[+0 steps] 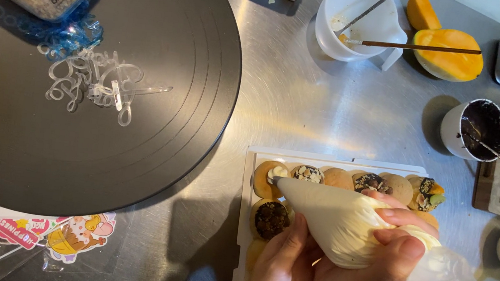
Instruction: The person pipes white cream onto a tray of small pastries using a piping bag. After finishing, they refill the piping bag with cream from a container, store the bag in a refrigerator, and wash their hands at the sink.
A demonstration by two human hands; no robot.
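Cream-filled and bulging, a clear plastic piping bag lies across both hands at the near edge of the scene. The right hand wraps firmly around the fat rear part of the bag, fingers curled over the top where the plastic is gathered. The left hand sits just beside it to the left, cupping the underside with the thumb up against the bag's side, so both hands are closed on the same thing.

The bag's long axis runs from near right to far left, narrowing to a tip that rests over the far-left pastry in a white tray. A small dab of cream sits on that pastry at the tip. The left hand is the nearer one to the tip; the right is further back along the bag. Other round pastries in the tray's far row carry dark chocolate and nut toppings, and a chocolate-covered one lies just near the tip.

Left of the tray, decorative stickers in a clear sleeve lie on the steel table. Beyond them sits a dark cake turntable bearing clear acrylic lettering. Further right stand a cup of dark chocolate, a white jug and cut orange fruit.
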